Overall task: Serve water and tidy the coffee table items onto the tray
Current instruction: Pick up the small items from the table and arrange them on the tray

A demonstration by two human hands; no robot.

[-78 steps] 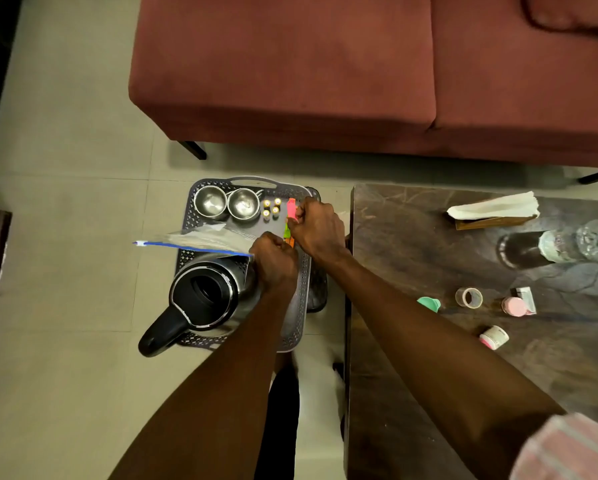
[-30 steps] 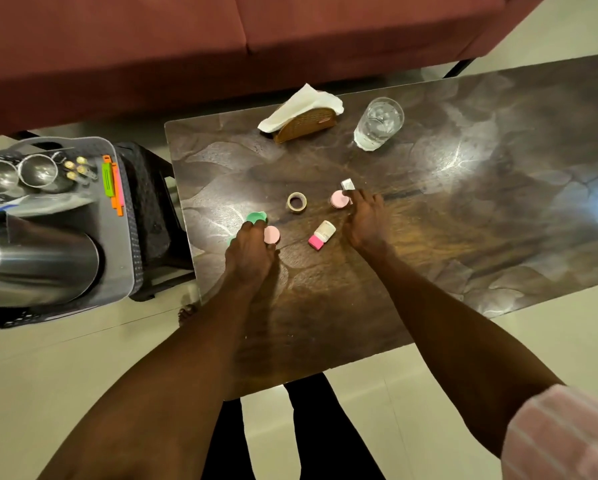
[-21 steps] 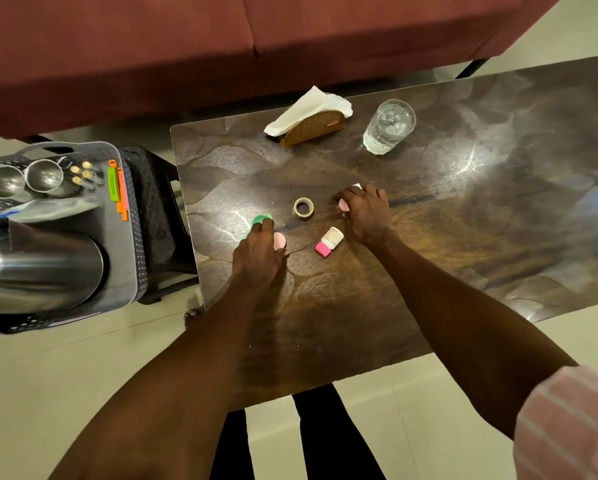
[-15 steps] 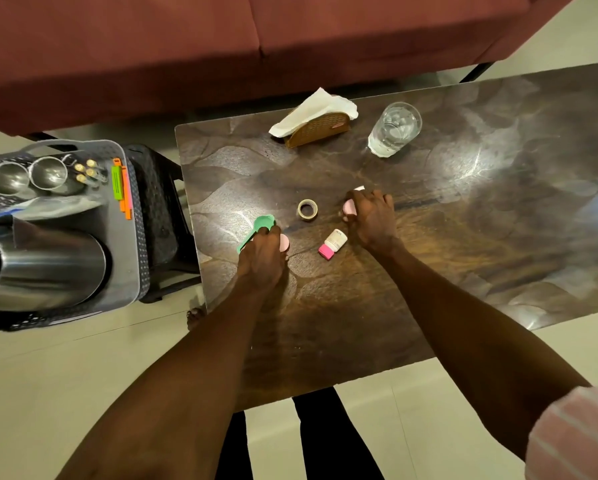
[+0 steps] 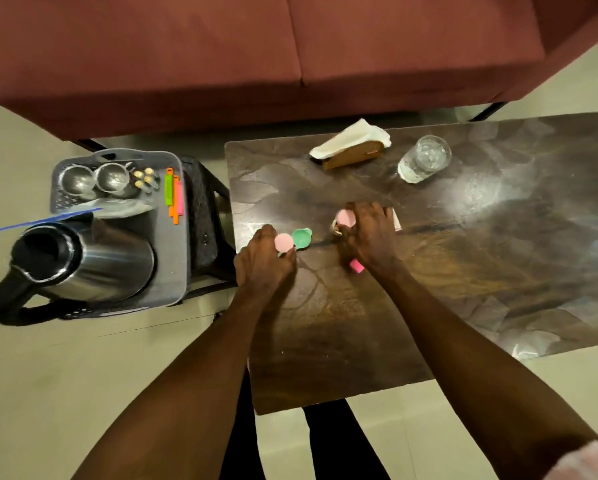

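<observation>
On the dark coffee table, the left hand pinches a small round pale-pink cap just beside a mint-green scoop. The right hand curls round another pink piece nearby. The grey tray stands left with a steel kettle.

right hand at frame centre: covers most of a tape ring, a white-and-pink item and a pale object; identity of the last not determinable. left hand: hides the lower part of a pink disc. sofa: cropped at top edge. coffee table: cropped at right edge. small yellow pieces on tray: too small to identify.
</observation>
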